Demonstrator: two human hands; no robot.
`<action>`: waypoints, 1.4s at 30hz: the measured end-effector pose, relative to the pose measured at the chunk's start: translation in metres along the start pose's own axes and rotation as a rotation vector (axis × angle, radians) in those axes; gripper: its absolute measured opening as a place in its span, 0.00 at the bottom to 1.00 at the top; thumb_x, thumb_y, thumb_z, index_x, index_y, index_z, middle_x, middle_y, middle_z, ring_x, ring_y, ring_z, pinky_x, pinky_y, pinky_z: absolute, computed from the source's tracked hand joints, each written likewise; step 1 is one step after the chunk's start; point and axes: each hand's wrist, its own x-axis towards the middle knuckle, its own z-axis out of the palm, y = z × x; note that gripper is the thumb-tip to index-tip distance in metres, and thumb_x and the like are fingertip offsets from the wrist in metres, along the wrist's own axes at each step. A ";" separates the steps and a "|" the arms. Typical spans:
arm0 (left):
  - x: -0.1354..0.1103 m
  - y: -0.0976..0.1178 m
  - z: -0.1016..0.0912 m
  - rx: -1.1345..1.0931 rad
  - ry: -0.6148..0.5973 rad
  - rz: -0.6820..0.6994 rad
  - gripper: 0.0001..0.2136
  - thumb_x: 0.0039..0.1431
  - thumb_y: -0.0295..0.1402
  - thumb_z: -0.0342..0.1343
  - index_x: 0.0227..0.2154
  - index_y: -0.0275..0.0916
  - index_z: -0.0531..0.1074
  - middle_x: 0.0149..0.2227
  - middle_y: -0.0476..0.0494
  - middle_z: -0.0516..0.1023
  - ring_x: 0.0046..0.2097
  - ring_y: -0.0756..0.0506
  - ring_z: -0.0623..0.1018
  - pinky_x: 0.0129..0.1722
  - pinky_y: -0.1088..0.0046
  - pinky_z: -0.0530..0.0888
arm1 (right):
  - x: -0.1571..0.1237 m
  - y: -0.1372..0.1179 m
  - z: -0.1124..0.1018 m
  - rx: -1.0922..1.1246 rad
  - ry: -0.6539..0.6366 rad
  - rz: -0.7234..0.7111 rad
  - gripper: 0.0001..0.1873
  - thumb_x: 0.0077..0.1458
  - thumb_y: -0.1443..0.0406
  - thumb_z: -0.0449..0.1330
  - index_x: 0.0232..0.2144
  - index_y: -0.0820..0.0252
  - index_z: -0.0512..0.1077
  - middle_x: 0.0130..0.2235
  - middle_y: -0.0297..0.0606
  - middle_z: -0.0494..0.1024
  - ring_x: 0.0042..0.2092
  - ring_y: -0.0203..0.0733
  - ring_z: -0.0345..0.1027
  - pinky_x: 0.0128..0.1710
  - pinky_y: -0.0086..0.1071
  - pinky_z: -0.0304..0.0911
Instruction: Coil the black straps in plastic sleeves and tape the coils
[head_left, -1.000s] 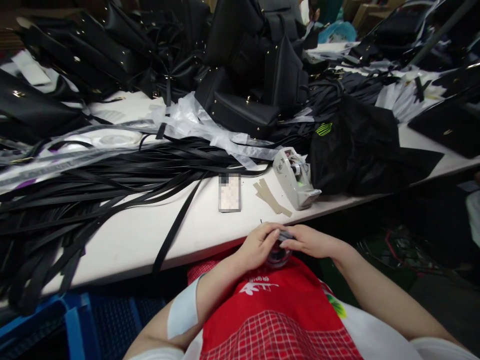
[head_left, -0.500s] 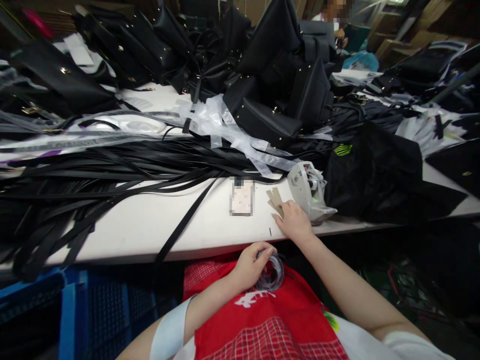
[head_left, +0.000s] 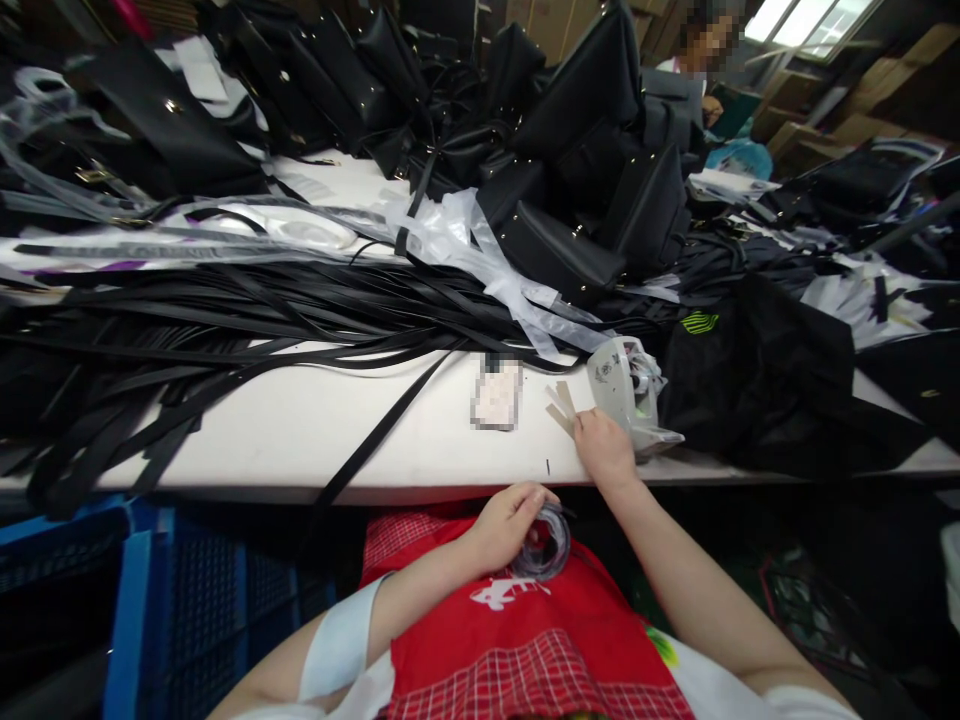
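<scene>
My left hand (head_left: pixel 511 528) is closed around the upper left side of a shiny, dark grey coil (head_left: pixel 556 553), held low against the red apron just off the table edge. What the coil is made of is too blurred to tell. On the white table, my right hand (head_left: pixel 604 446) pinches the near ends of several thin tan strips (head_left: pixel 564 402), which fan out from its fingertips. Close to its right stands a white plastic container (head_left: pixel 613 385) with crumpled clear film and pale pieces inside. A pixelated card-like item (head_left: pixel 497 396) lies left of the strips.
Long black straps (head_left: pixel 315 305) cover the table's left and middle, one hanging over the front edge. Black bags (head_left: pixel 562 245) are piled behind clear plastic film (head_left: pixel 457 240). A black cloth bag (head_left: pixel 765 380) lies right, blue crates (head_left: pixel 191 590) stand lower left. Another person (head_left: pixel 705 50) is at the back.
The fingers of my right hand have closed on the tan strips and their ends now spread more widely. My left hand still holds the coil. The whole view has shifted slightly.
</scene>
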 end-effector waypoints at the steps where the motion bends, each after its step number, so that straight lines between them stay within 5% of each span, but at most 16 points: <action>1: 0.000 0.000 -0.001 -0.028 -0.012 -0.010 0.24 0.64 0.50 0.44 0.40 0.35 0.75 0.33 0.44 0.77 0.27 0.50 0.72 0.30 0.74 0.71 | -0.002 0.000 -0.006 0.013 0.010 0.020 0.14 0.65 0.67 0.48 0.36 0.64 0.74 0.37 0.48 0.75 0.35 0.45 0.69 0.34 0.34 0.60; 5: 0.000 0.000 -0.008 -0.104 -0.058 -0.011 0.25 0.64 0.52 0.44 0.40 0.34 0.76 0.36 0.42 0.79 0.34 0.47 0.76 0.39 0.71 0.73 | -0.025 0.006 -0.051 0.288 0.054 0.020 0.15 0.65 0.63 0.47 0.38 0.61 0.72 0.37 0.45 0.76 0.37 0.47 0.69 0.36 0.36 0.59; 9: 0.006 -0.003 -0.017 -0.156 -0.157 -0.021 0.25 0.62 0.51 0.48 0.41 0.34 0.77 0.42 0.39 0.81 0.43 0.44 0.77 0.48 0.66 0.71 | -0.057 0.011 -0.100 0.603 -0.303 -0.193 0.15 0.60 0.57 0.53 0.26 0.58 0.72 0.25 0.35 0.74 0.28 0.40 0.66 0.29 0.32 0.56; 13: 0.015 -0.003 -0.018 -0.187 -0.261 -0.069 0.25 0.62 0.51 0.49 0.45 0.33 0.76 0.42 0.38 0.81 0.42 0.44 0.78 0.47 0.67 0.72 | -0.076 0.010 -0.117 0.470 -0.495 -0.263 0.16 0.54 0.56 0.60 0.19 0.56 0.71 0.19 0.32 0.72 0.22 0.37 0.61 0.24 0.32 0.47; 19: 0.021 0.003 -0.011 -0.057 -0.306 -0.033 0.24 0.64 0.49 0.46 0.46 0.33 0.76 0.43 0.38 0.80 0.44 0.45 0.77 0.48 0.67 0.72 | -0.083 -0.010 -0.111 0.195 -0.467 -0.326 0.13 0.54 0.58 0.58 0.21 0.55 0.72 0.21 0.36 0.75 0.23 0.39 0.63 0.25 0.34 0.43; 25: 0.021 0.010 -0.007 0.123 -0.287 0.043 0.23 0.66 0.46 0.43 0.39 0.35 0.78 0.39 0.42 0.80 0.42 0.45 0.77 0.45 0.70 0.72 | -0.078 -0.032 -0.081 0.120 -0.469 -0.338 0.10 0.54 0.60 0.57 0.28 0.58 0.76 0.26 0.43 0.79 0.28 0.44 0.70 0.26 0.34 0.50; 37: 0.010 0.013 -0.006 0.097 -0.139 -0.029 0.18 0.63 0.41 0.48 0.41 0.34 0.77 0.41 0.41 0.81 0.42 0.45 0.77 0.46 0.70 0.72 | -0.080 0.015 -0.055 0.904 -0.576 -0.080 0.15 0.51 0.54 0.63 0.25 0.60 0.74 0.20 0.30 0.72 0.23 0.34 0.61 0.23 0.28 0.51; 42: 0.009 0.024 0.000 0.196 -0.160 0.004 0.13 0.58 0.41 0.56 0.33 0.35 0.77 0.32 0.43 0.80 0.34 0.46 0.76 0.37 0.73 0.72 | -0.082 0.011 -0.037 1.178 -0.620 0.087 0.17 0.47 0.52 0.65 0.26 0.61 0.73 0.20 0.31 0.72 0.21 0.33 0.61 0.21 0.27 0.54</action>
